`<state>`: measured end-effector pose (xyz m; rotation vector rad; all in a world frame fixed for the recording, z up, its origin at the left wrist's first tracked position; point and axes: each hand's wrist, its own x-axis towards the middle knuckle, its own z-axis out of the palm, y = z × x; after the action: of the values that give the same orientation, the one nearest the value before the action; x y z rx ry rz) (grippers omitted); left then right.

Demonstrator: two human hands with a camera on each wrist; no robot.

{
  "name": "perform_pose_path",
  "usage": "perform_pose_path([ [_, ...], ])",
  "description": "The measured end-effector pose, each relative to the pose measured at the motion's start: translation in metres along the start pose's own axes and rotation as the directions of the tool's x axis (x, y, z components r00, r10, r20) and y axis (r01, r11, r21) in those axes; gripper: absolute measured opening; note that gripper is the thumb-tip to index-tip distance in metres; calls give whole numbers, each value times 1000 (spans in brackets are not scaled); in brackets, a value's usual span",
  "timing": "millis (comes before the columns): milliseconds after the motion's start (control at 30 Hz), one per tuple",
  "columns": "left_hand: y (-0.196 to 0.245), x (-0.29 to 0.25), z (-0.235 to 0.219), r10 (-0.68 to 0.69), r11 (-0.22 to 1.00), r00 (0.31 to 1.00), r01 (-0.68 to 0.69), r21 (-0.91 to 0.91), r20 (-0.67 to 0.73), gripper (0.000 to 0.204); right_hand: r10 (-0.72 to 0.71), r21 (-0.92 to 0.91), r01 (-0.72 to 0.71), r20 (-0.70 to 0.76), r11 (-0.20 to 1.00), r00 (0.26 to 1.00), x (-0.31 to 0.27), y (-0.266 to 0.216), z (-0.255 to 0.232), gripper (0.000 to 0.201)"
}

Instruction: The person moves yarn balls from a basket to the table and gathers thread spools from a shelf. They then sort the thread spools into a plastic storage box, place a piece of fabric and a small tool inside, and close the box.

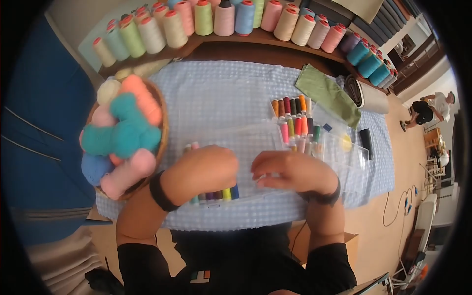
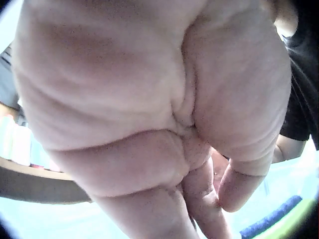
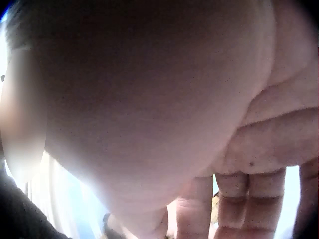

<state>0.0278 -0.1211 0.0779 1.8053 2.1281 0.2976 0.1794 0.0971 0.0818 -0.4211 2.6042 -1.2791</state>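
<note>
My left hand (image 1: 201,169) hovers palm down over a clear plastic box (image 1: 209,205), its fingers bent downward and blurred in the head view. Below it, a yellow thread spool (image 1: 226,194) and a blue spool (image 1: 235,191) stand in a row with several others, partly covered by the hand. In the left wrist view the thumb lies close beside the fingers, and no held thing shows. To its right, my right hand (image 1: 295,171) has its fingers loosely extended toward the left hand; the right wrist view shows spread fingers (image 3: 249,199). Several colourful spools (image 1: 297,126) stand in rows beyond it.
A wicker basket (image 1: 163,115) of yarn balls stands at the left. Green cloth (image 1: 328,93), a fabric roll (image 1: 371,96) and a black object (image 1: 366,143) lie at the right. Thread cones (image 1: 224,19) line the back shelf (image 1: 246,42). Another person (image 1: 435,109) is far right.
</note>
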Motion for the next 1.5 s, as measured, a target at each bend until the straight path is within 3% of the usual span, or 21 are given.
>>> perform_pose_path([
  [67, 1, 2, 0, -39, 999, 998, 38, 22, 54, 27, -103, -22, 103, -5, 994, 995, 5, 2, 12, 21],
  [233, 8, 8, -2, -131, 990, 973, 119, 74, 190, 27, -77, 22, 75, 90, 997, 993, 11, -6, 21, 36],
  [333, 8, 13, -6, -116, 993, 950, 108, 44, 291, 30, -57, 59, 50, 126, 997, 990, 13, -4, 25, 39],
  [433, 6, 8, -9, 6, 999, 988, 2, -50, 157, 34, -83, 65, 75, 137, 995, 987, 15, 2, 28, 41],
  [533, -6, 10, 7, 102, 994, 994, -101, -34, 47, 37, -125, 53, 120, 104, 991, 987, 16, 4, 31, 42],
  [633, -15, 12, 25, 196, 980, 979, -197, -11, -60, 41, -64, 80, 56, 105, 995, 992, 17, 0, 27, 39],
  [733, -3, 9, 19, 112, 993, 990, -110, 31, -85, 37, 0, 87, -9, 106, 996, 994, 18, -1, 25, 32],
  [800, -7, 12, 23, 143, 989, 989, -140, 54, -40, 34, -26, 72, 22, 48, 997, 999, 19, 0, 25, 26],
  [867, -7, 2, 8, 165, 985, 972, -171, -23, -165, 29, -51, 60, 51, 3, 997, 999, 19, 2, 25, 23],
  [933, -13, -17, -23, 193, 951, 872, -280, -135, -449, 24, -78, 58, 80, -29, 995, 996, 18, 5, 26, 22],
  [1000, -30, -47, -55, 209, 860, 651, -478, -179, -730, 20, -72, 63, 74, -30, 995, 997, 18, 6, 28, 21],
  [1033, -36, -56, -64, 217, 826, 558, -542, -154, -801, 19, -70, 64, 72, -30, 995, 997, 19, 7, 29, 21],
  [1067, -42, -62, -70, 231, 804, 508, -580, -131, -830, 17, -78, 55, 79, -21, 995, 997, 19, 8, 29, 20],
  [1133, -50, -67, -78, 265, 772, 468, -626, -105, -843, 15, -92, 38, 92, -5, 995, 996, 19, 11, 29, 19],
  [1300, -28, -85, -100, 130, 807, 696, -488, -332, -707, 16, -87, 90, 85, 18, 992, 996, 17, 13, 31, 16],
  [1367, -25, -83, -92, 76, 807, 672, -475, -350, -737, 18, -88, 99, 86, 16, 991, 996, 16, 13, 31, 16],
  [1400, -31, -73, -74, 70, 808, 585, -508, -298, -808, 18, -96, 93, 95, 6, 991, 995, 16, 13, 30, 16],
  [1467, -36, -74, -74, 80, 844, 630, -455, -283, -773, 20, -108, 91, 109, -19, 990, 994, 13, 11, 24, 18],
  [1500, -40, -87, -94, 86, 878, 751, -368, -307, -655, 20, -113, 93, 116, -35, 989, 993, 9, 7, 14, 19],
])
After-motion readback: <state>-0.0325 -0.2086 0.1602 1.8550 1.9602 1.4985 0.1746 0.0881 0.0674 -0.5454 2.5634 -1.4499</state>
